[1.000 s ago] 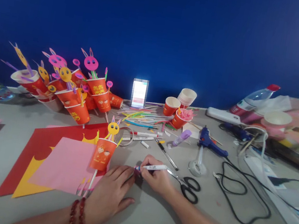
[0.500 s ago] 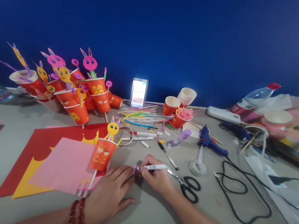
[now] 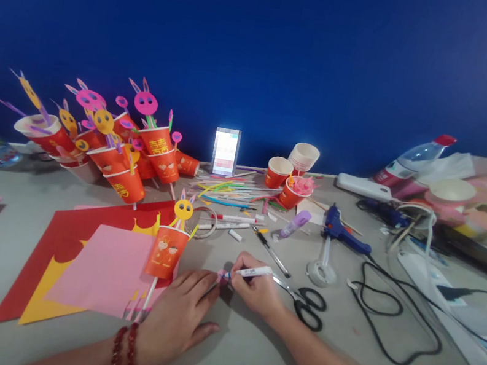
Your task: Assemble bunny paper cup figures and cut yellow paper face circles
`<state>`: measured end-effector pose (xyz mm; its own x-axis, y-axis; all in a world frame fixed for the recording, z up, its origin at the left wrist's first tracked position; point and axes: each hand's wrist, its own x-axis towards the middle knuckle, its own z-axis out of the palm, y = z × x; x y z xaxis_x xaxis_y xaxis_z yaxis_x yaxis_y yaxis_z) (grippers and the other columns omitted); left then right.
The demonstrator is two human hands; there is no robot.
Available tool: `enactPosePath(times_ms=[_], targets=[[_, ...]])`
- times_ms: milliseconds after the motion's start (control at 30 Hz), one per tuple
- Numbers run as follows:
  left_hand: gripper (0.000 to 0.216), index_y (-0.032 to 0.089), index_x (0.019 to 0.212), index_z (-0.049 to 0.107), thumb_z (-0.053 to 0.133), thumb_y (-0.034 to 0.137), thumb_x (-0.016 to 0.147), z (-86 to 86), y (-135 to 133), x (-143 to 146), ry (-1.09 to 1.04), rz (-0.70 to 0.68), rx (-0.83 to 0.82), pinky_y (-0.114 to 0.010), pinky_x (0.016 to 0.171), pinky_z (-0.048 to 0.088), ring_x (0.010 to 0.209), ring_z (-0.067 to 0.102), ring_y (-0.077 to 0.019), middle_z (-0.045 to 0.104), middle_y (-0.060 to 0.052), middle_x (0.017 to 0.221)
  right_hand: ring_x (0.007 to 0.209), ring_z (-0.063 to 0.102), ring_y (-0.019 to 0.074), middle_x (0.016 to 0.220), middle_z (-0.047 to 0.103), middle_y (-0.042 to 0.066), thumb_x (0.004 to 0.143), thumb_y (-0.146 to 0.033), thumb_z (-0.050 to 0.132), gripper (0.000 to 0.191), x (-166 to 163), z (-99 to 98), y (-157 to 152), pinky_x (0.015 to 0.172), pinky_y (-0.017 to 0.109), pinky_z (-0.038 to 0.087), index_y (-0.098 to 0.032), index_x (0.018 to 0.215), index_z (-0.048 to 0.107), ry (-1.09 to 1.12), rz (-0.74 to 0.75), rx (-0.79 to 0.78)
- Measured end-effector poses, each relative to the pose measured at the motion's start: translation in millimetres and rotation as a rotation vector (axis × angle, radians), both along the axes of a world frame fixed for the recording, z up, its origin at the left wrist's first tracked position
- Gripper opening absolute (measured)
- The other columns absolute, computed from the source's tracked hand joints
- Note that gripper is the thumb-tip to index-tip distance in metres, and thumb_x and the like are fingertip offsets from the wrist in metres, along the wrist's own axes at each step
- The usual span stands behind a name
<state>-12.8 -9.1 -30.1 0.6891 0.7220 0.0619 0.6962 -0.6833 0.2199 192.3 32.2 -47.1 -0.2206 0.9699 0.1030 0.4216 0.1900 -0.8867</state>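
My right hand (image 3: 256, 287) grips a white acrylic marker (image 3: 254, 271), its blue tip against a small pink paper piece (image 3: 222, 276) on the table. Flat on the tabletop lies my left hand (image 3: 186, 301), fingers stretched out and fingertips at the edge of the pink piece. Its fingers partly cover that piece. Just left of this hand, a red paper cup (image 3: 166, 252) with a yellow rabbit face (image 3: 183, 210) and a white stick rests on a pink paper sheet (image 3: 102, 271). Black-handled scissors (image 3: 310, 308) lie right of my right hand.
Several decorated red cups (image 3: 125, 181) stand at the back left. Pipe cleaners (image 3: 227, 191), a pen (image 3: 271, 252) and a purple glue bottle (image 3: 296, 224) lie beyond my hands. A blue glue gun (image 3: 347, 234), its black cord (image 3: 387, 300) and a power strip (image 3: 448, 323) occupy the right.
The marker has shifted very slightly at the pink piece, showing a bit more of the piece. My left hand stays in place.
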Motion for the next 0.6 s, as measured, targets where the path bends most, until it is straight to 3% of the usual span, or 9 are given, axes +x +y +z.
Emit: enactPosePath(times_ms=[300, 600], targets=[[0.060, 0.014, 0.137, 0.052, 0.063, 0.048, 0.088, 0.2, 0.1, 0.4, 0.000, 0.000, 0.001, -0.049, 0.105, 0.046, 0.124, 0.053, -0.0308, 0.058, -0.014, 0.137, 0.053, 0.043, 0.0109, 0.059, 0.051, -0.005, 0.076, -0.015, 0.052, 0.009, 1.3, -7.4, 0.3, 0.051, 0.023, 0.031, -0.020, 0.068, 0.053, 0.028, -0.023, 0.019], [0.059, 0.015, 0.138, 0.050, 0.066, 0.043, 0.088, 1.3, -1.1, 1.0, 0.000, 0.004, 0.007, -0.050, 0.104, 0.046, 0.124, 0.053, -0.0313, 0.057, -0.015, 0.137, 0.054, 0.045, 0.0123, 0.058, 0.051, -0.003, 0.075, -0.016, 0.049, 0.011, 1.2, -1.8, -0.8, 0.051, 0.024, 0.033, -0.020, 0.066, 0.052, 0.121, -0.047, 0.010]])
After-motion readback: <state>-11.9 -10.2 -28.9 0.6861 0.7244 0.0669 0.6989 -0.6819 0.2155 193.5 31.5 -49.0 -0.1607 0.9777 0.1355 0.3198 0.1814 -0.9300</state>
